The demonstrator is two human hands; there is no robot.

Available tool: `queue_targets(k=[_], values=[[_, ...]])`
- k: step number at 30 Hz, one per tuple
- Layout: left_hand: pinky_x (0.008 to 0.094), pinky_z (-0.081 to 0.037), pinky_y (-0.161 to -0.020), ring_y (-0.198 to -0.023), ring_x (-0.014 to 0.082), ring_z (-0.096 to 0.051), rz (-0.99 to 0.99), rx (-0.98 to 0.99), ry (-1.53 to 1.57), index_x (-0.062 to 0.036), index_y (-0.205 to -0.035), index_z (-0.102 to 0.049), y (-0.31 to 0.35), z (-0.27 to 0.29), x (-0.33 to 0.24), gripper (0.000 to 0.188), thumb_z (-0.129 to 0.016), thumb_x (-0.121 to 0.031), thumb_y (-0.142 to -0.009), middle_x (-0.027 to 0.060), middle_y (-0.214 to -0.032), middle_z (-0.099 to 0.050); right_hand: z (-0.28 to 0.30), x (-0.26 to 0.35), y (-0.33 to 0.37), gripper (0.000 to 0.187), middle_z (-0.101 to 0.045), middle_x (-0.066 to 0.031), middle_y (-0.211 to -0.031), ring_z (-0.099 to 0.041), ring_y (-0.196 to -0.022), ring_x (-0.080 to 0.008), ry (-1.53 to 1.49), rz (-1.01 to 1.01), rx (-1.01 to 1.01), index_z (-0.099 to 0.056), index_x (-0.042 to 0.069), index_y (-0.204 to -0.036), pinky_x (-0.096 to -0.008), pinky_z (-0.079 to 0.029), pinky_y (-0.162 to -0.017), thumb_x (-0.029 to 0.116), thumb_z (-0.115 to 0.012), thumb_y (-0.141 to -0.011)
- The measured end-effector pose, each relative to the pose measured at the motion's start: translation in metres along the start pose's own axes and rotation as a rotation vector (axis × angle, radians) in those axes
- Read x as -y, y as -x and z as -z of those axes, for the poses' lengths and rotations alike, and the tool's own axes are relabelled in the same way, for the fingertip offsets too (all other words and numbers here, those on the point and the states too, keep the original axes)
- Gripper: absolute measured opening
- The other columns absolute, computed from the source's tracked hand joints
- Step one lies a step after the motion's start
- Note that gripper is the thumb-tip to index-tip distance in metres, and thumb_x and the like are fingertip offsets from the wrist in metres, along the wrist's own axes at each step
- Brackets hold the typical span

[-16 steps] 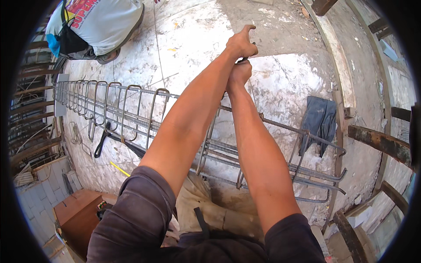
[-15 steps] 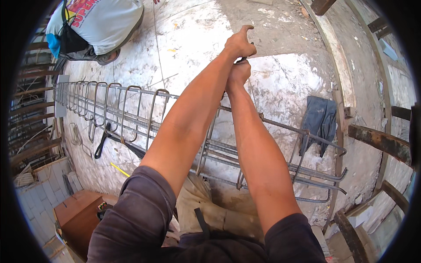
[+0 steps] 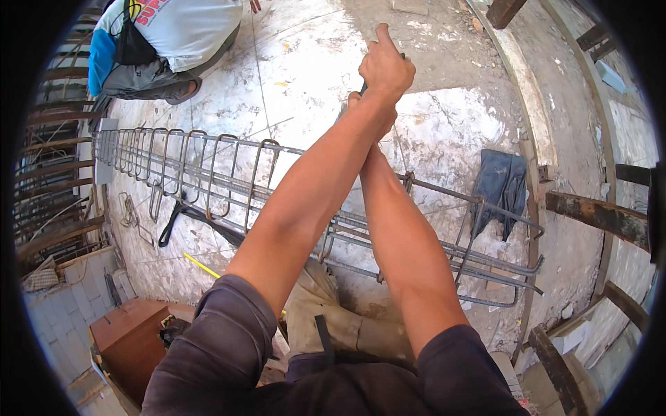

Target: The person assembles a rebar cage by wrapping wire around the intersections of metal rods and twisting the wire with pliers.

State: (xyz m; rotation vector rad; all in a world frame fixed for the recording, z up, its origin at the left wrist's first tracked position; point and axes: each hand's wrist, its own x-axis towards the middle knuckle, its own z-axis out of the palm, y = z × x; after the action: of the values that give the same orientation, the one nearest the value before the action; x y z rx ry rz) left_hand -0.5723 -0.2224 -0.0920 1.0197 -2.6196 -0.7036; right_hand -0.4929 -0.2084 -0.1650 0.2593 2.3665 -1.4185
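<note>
My left hand (image 3: 387, 69) is stretched far out over the floor, its index finger extended and the other fingers curled around a thin dark object. Only short bits of that dark object (image 3: 363, 88) show, too little to name it. Just below, my right hand (image 3: 390, 123) is closed and mostly hidden behind the left wrist; what it grips cannot be made out. My forearms cross near the wrists. Beneath them lies a long rebar cage (image 3: 479, 201) of ribbed bars with bent stirrups, running from far left to near right.
A crouching person (image 3: 187, 35) in a white shirt is at the upper left. Dark trousers (image 3: 499, 187) lie by the cage's right end. A black strap (image 3: 166, 229), a yellow strip (image 3: 201, 265) and a brown wooden box (image 3: 132, 333) are at left. Wooden beams (image 3: 596, 218) line the right.
My left hand has turned and shifted slightly, and its forearm now covers more of my right hand. The crouching person appears a little farther right in view.
</note>
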Motion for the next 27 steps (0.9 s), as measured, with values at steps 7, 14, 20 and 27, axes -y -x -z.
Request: queue_targets(k=[7,14,20,27], values=[[0.0403,-0.05,-0.109,-0.124,0.0355,-0.067,0.138,0.368,0.403,-0.0021,-0.147,-0.055,-0.043,-0.032,0.059,0.078,-0.084,-0.03,-0.08,0.0247,-0.134,-0.068,0.02,0.001,-0.02,0.048,-0.074,-0.0169,-0.093,-0.073,-0.086,-0.0288,-0.375,-0.154,0.478,-0.067,-0.003,-0.099,-0.0408,-0.055,-0.073,0.041,-0.079,-0.086],[0.041,-0.05,-0.103,-0.124,0.0334,-0.062,0.18,0.595,0.376,-0.0096,-0.145,-0.063,-0.062,-0.079,0.081,0.068,-0.08,-0.029,-0.082,0.0225,-0.138,-0.065,0.003,-0.015,-0.045,0.05,-0.076,-0.0206,-0.093,-0.076,-0.079,-0.0279,-0.166,-0.127,0.325,-0.071,-0.009,-0.097,-0.0435,-0.058,-0.066,0.04,-0.078,-0.086],[0.038,-0.053,-0.082,-0.092,0.0232,-0.059,0.175,0.599,0.44,-0.0123,-0.144,-0.065,-0.059,-0.082,0.091,0.064,-0.079,-0.024,-0.082,0.0194,-0.132,-0.066,0.021,0.003,-0.024,0.051,-0.075,-0.0243,-0.087,-0.075,-0.063,-0.0335,-0.326,-0.228,0.349,-0.07,-0.013,-0.091,-0.0445,-0.055,-0.052,0.037,-0.076,-0.087],[0.0384,-0.052,-0.072,-0.087,0.0222,-0.057,0.236,0.622,0.498,-0.0119,-0.142,-0.065,-0.062,-0.083,0.096,0.064,-0.079,-0.018,-0.08,0.0181,-0.125,-0.065,0.01,-0.004,-0.031,0.05,-0.074,-0.0228,-0.084,-0.072,-0.058,-0.0315,-0.248,-0.209,0.339,-0.069,-0.012,-0.089,-0.0435,-0.053,-0.048,0.037,-0.076,-0.087]])
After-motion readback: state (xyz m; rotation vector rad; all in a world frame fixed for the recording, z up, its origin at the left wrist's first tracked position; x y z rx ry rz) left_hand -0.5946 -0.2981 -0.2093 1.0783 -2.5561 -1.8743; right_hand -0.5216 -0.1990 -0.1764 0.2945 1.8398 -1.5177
